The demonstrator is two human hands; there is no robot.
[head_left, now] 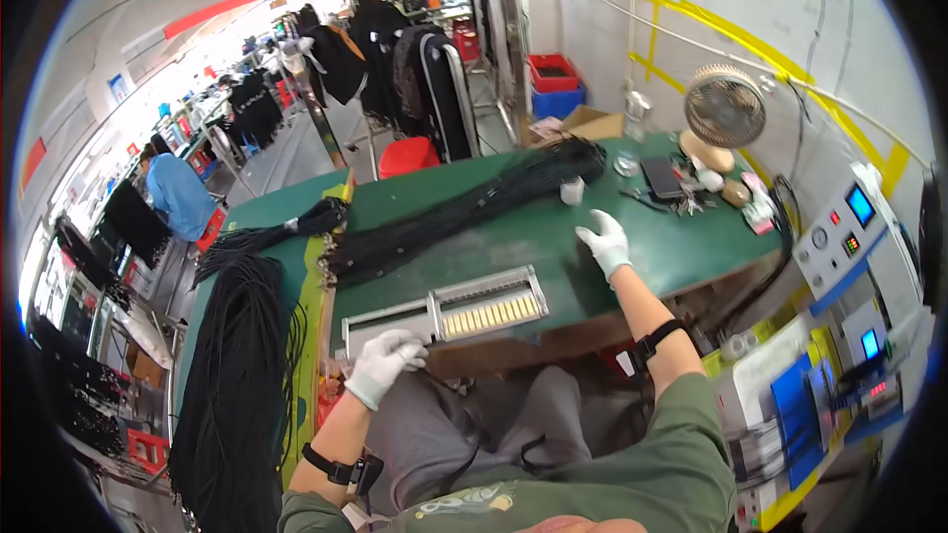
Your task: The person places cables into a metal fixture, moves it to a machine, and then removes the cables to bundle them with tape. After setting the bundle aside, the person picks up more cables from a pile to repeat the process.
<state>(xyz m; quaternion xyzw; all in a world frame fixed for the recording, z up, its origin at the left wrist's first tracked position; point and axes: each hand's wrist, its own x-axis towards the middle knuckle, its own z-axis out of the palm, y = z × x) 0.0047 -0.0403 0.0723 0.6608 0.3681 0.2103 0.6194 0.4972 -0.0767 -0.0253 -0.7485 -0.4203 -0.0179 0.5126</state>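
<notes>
My left hand, in a white glove, is closed just past the near left corner of a metal frame tray. Whatever its fingers hold, if anything, is too small to make out. The tray's right part bears a row of pale yellow pieces; its left part is a bare-looking recess. My right hand, gloved too, hovers over the green table with thumb and fingers apart and nothing in them. A small white cup-like thing stands beyond it, next to a long bundle of black cords.
More black cord bundles lie at the left, beyond a yellow-green strip. A fan, a phone, pliers and a clear bottle crowd the far right. A machine with screens stands right. A person in blue sits far left.
</notes>
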